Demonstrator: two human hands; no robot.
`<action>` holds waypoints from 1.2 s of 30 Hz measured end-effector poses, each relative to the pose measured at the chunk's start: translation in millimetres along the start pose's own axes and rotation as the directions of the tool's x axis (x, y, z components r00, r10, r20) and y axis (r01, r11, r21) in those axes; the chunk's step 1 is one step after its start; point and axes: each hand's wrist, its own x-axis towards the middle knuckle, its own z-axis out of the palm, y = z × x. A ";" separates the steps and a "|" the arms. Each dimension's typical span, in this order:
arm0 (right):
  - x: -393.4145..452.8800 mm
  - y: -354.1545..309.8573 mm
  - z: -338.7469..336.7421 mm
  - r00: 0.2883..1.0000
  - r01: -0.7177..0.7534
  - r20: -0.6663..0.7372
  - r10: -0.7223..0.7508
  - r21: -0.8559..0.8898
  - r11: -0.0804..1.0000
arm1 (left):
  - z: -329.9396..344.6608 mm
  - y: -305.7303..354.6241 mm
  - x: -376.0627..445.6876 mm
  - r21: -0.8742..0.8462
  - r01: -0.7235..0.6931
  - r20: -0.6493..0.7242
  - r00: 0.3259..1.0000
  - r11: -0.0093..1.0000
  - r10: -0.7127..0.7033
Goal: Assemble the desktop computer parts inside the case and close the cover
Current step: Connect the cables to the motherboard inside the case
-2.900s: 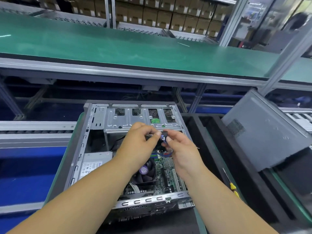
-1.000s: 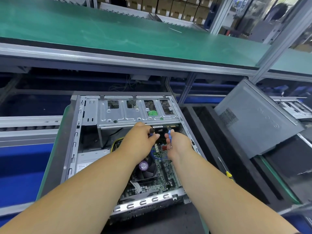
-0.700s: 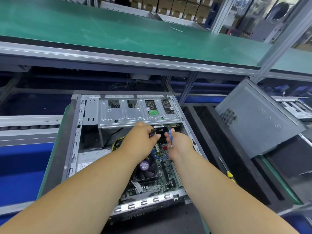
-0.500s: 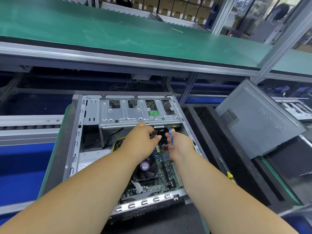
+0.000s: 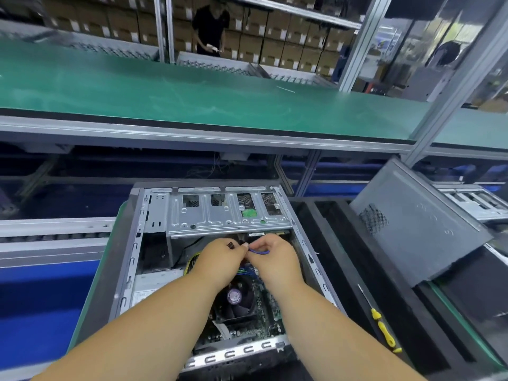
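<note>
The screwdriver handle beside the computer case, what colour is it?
Yellow; the screwdriver shows in the head view.

No lettering can be read anywhere. The white rectangular sticker on the grey metal power supply box carries dark print, probably a rating label, but too blurred to make out. The stacked brown cardboard cartons bear small white labels, likewise illegible.

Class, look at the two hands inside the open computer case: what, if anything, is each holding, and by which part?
The right hand pinches a thin blue cable near its end. The left hand grips a small black connector at its fingertips; exactly where cannot be told.
</note>
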 end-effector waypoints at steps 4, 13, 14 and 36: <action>2.2 -3.6 -4.8 0.971 -0.206 0.176 0.164 0.257 0.944 | -3.2 -2.1 0.8 -0.028 0.089 0.053 0.995 0.996 -0.087; 3.9 -5.3 -8.9 0.855 -0.507 0.380 0.352 0.476 0.719 | -0.3 -0.6 -3.9 -0.514 0.141 0.069 0.990 0.846 -0.123; 4.1 -4.5 -8.4 0.864 -0.490 0.378 0.331 0.484 0.725 | -0.6 -0.9 -3.1 -0.528 0.153 0.078 0.988 0.835 -0.132; 2.5 -0.3 -7.2 0.946 -0.315 0.246 0.212 0.536 0.784 | 1.0 -9.0 6.2 -0.499 0.165 0.144 0.984 0.851 -0.106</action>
